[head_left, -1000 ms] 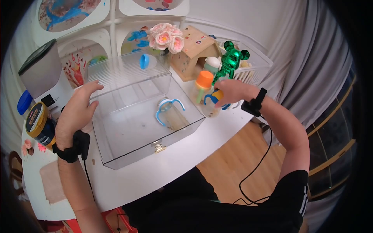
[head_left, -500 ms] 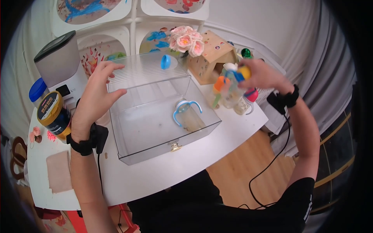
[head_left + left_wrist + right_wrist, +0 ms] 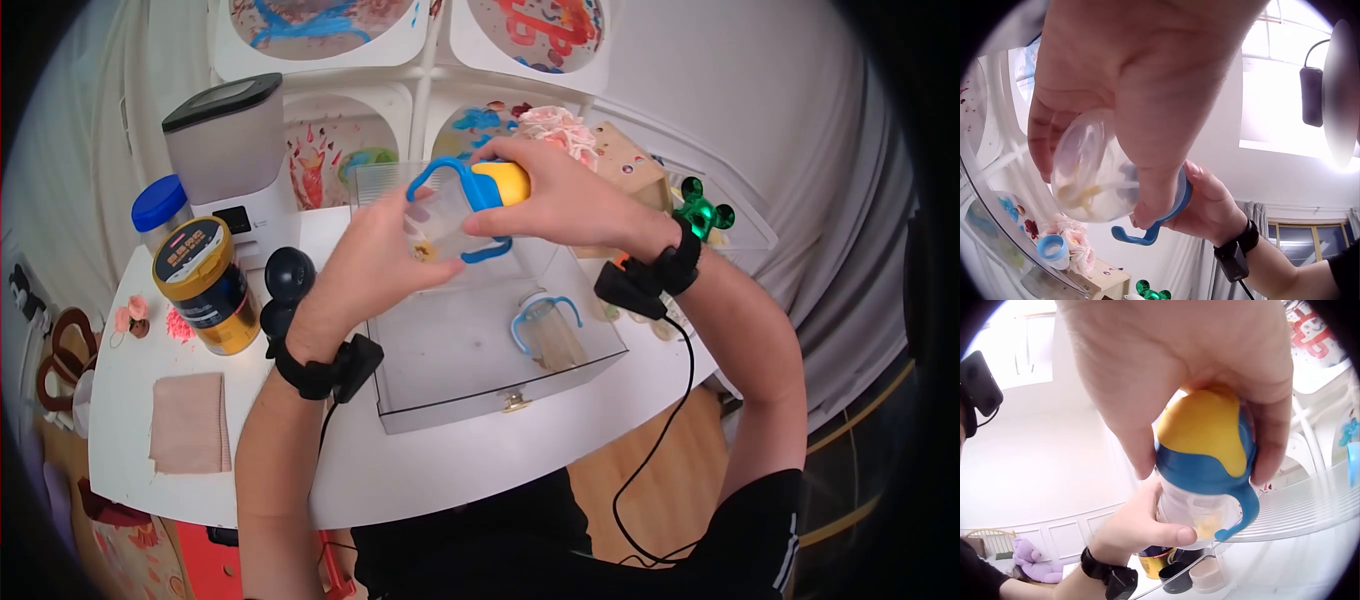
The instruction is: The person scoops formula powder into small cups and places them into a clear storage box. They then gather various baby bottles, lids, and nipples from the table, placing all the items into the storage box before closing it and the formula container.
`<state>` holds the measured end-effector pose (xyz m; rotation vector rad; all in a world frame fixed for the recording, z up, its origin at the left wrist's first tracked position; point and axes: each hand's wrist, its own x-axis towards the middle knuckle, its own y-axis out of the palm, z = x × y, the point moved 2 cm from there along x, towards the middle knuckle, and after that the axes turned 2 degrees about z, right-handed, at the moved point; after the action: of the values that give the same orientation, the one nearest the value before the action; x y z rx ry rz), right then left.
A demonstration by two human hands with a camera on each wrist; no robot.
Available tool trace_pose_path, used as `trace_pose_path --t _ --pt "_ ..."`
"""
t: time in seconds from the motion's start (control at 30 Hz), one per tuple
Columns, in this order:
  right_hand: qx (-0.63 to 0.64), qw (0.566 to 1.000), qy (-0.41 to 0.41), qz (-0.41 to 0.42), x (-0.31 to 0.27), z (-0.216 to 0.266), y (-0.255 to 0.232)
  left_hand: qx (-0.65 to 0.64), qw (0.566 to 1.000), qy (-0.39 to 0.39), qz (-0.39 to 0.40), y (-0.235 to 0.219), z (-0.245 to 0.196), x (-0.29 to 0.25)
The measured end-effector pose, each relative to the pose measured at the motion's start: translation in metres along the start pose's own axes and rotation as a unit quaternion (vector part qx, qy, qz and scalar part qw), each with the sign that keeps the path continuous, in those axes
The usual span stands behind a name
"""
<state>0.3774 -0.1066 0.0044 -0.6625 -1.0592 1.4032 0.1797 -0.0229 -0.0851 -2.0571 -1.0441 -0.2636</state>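
Both hands hold a clear sippy cup (image 3: 440, 215) with a blue two-handled collar and a yellow lid, tilted on its side above the clear box (image 3: 440, 365). The right hand (image 3: 560, 195) grips the collar and lid end; in the right wrist view its thumb and fingers press either side of the blue collar (image 3: 1194, 472). The left hand (image 3: 365, 260) curls round the clear body, as the left wrist view shows with the cup's base (image 3: 1079, 187) towards the camera. Inside the box lies another clear bottle (image 3: 558, 340) with light blue handles.
A yellow and black tub (image 3: 215, 300), a blue-lidded jar (image 3: 160, 215) and a grey-topped appliance (image 3: 230, 140) stand at the left. A beige cloth (image 3: 190, 422) lies nearer. Pink flowers (image 3: 560, 130), a wooden house (image 3: 630, 165) and a green figure (image 3: 700, 212) are behind right.
The right hand has carried the yellow-lidded cup leftwards from the bottles at the right to above the box. The left hand has moved right and taken hold of the cup's body.
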Motion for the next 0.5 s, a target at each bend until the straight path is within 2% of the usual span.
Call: trace_pose_path --t 0.1,0.2,0.3,0.4,0.5 --pt "-0.02 0.999 0.014 0.022 0.009 -0.003 0.006 0.045 0.999 0.004 -0.01 -0.005 0.003 0.001" --pt "-0.003 1.0 -0.022 0.001 0.003 -0.007 0.016 0.059 0.997 0.018 0.038 -0.012 0.009 0.004" --pt "0.036 0.999 -0.037 -0.004 -0.004 -0.011 0.022 0.095 0.993 -0.008 0.067 -0.013 0.004 0.002" --pt "0.027 0.998 -0.048 -0.009 -0.008 -0.014 0.021 0.09 0.994 -0.005 0.062 -0.008 0.002 0.002" --pt "-0.058 0.996 -0.064 0.008 -0.014 -0.011 0.009 0.038 0.997 0.037 0.051 -0.004 0.005 0.001"
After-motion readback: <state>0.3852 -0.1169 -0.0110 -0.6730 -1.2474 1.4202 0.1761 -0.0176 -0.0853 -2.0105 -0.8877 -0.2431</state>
